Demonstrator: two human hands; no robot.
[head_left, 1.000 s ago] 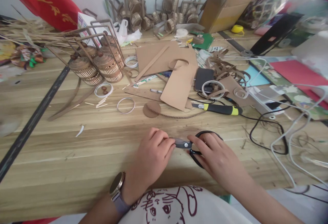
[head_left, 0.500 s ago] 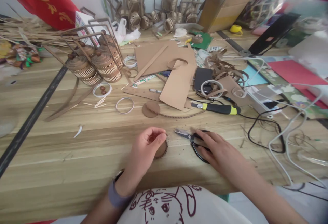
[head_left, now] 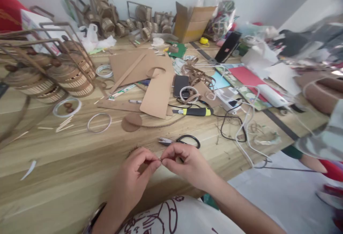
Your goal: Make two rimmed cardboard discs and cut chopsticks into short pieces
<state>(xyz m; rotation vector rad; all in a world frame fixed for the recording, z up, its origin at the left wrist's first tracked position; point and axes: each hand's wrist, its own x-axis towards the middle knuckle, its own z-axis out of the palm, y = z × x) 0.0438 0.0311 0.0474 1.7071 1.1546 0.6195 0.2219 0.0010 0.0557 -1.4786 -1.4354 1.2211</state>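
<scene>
Both hands meet low in the middle of the view, fingertips touching. My left hand (head_left: 136, 169) is closed in a pinch, and what it pinches is too small to name. Part of a dark toothed-edge piece (head_left: 133, 150) shows behind its knuckles. My right hand (head_left: 186, 160) pinches at the same spot, its thumb and forefinger pressed together. Just behind the right hand lie black-handled scissors (head_left: 189, 137), their handle partly covered. Beyond the hands, a brown cardboard disc (head_left: 132, 122) lies with a toothed strip (head_left: 160, 124) curving right from it.
A yellow-black utility knife (head_left: 197, 111), cardboard sheets (head_left: 158, 93) and a phone (head_left: 181, 85) lie farther back. Several small bamboo baskets (head_left: 71, 78) stand at left. White cables (head_left: 248, 123) trail at right, where part of another person's arm (head_left: 312, 162) shows.
My right hand has left the scissors on the table and come to my left fingertips. The view has swung to the right.
</scene>
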